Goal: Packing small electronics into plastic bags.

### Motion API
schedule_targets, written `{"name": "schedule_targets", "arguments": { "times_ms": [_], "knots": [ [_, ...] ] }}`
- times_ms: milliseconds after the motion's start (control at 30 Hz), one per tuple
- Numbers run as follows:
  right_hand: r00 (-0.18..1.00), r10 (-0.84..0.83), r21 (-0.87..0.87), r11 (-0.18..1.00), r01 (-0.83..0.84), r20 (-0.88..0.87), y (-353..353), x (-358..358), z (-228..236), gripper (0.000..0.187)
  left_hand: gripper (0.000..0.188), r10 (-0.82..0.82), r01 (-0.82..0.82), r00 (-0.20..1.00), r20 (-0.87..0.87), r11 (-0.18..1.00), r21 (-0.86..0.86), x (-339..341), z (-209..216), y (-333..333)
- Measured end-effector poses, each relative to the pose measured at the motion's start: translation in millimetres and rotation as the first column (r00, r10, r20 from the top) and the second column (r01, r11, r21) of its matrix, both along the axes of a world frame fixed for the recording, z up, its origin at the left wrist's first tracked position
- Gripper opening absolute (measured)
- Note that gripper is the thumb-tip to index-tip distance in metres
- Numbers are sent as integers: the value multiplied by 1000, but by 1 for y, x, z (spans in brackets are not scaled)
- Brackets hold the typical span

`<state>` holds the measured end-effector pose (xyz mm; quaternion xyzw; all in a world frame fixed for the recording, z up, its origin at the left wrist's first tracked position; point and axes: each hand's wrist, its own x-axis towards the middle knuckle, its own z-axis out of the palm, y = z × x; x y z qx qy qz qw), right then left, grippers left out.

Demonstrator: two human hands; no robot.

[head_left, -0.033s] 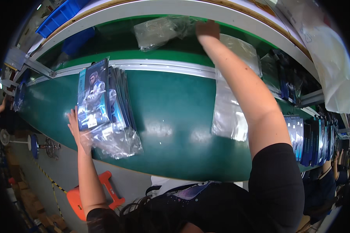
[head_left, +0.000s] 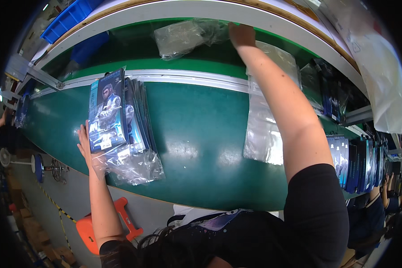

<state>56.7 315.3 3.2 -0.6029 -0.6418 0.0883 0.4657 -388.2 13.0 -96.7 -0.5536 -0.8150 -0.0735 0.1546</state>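
Observation:
Several flat boxes in clear plastic bags, printed in blue with a figure, form a leaning stack [head_left: 107, 111] at the left of the green table. My left hand [head_left: 85, 145] lies along the stack's left edge, its fingers stretched out and apart, with the loose bag ends [head_left: 136, 167] next to the wrist. My right hand [head_left: 242, 35] reaches far back under the shelf, beside a crumpled clear bag [head_left: 178, 39]; its fingertips are hidden. Beneath my right forearm, a pile of flat clear bags [head_left: 263, 129] hangs over the metal rail onto the table.
A metal rail [head_left: 187, 76] crosses the table [head_left: 196, 129] below the white shelf edge [head_left: 165, 10]. More packaged boxes [head_left: 359, 161] stand in a row at the right. A blue bin [head_left: 69, 20] sits at the upper left, an orange stool [head_left: 87, 234] on the floor. Other people work at both sides.
My right hand has shifted very slightly to the right at the back of the table. The left hand and the stack stay in place.

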Motion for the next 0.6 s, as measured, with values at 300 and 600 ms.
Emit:
{"name": "schedule_targets", "arguments": {
  "times_ms": [300,600],
  "knots": [
    [922,119,-431,857,-283,-368,27,-15,-27,33,80,-161,143,959,233,985,93,27,16,14],
    [492,180,-210,743,-635,-851,-167,15,44,20,43,-453,-157,661,598,696,701,46,44,12]
  ]
}}
